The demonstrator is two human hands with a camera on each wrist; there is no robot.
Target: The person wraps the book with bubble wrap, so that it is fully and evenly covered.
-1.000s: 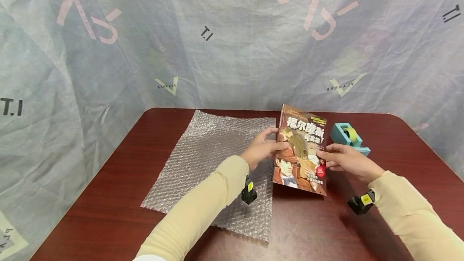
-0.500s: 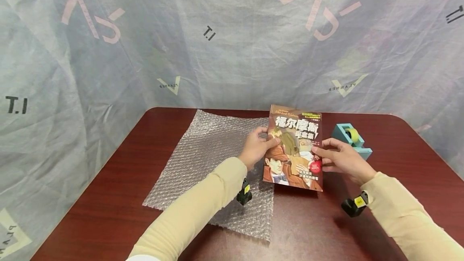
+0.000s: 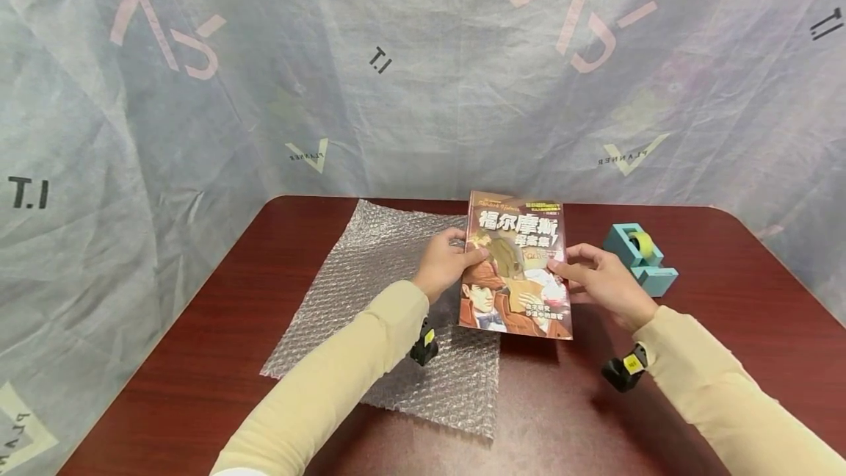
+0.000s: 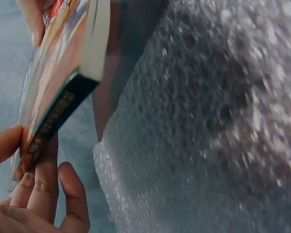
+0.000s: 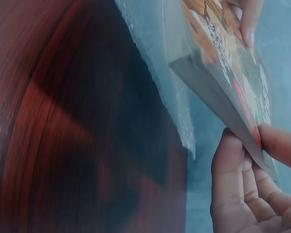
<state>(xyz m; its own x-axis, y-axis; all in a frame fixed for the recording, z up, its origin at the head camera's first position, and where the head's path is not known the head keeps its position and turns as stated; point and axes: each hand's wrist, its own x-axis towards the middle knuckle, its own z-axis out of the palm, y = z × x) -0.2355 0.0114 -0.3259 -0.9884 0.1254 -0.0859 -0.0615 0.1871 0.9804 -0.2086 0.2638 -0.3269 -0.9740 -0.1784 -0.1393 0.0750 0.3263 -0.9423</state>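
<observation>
A paperback book (image 3: 512,278) with an illustrated brown cover is held up between both hands, cover facing the head camera. My left hand (image 3: 444,261) grips its left edge, thumb on the cover and fingers behind the spine (image 4: 51,116). On the opposite edge my right hand (image 3: 604,281) pinches the pages' side, thumb in front and fingers underneath. A sheet of bubble wrap (image 3: 370,300) lies flat on the table, and the book overlaps its right part in the head view. In the left wrist view the bubble wrap (image 4: 194,121) fills the right side, below the raised book.
A teal tape dispenser (image 3: 624,241) with a yellow-green roll stands at the right, beyond my right hand. Beneath everything is a dark red wooden table (image 3: 198,314). A grey printed cloth (image 3: 423,79) hangs behind the table's far edge.
Both hands have carried the book leftward, from beside the bubble wrap's right edge to partly over it. The book has also straightened slightly. Bubble wrap and tape dispenser stay in place.
</observation>
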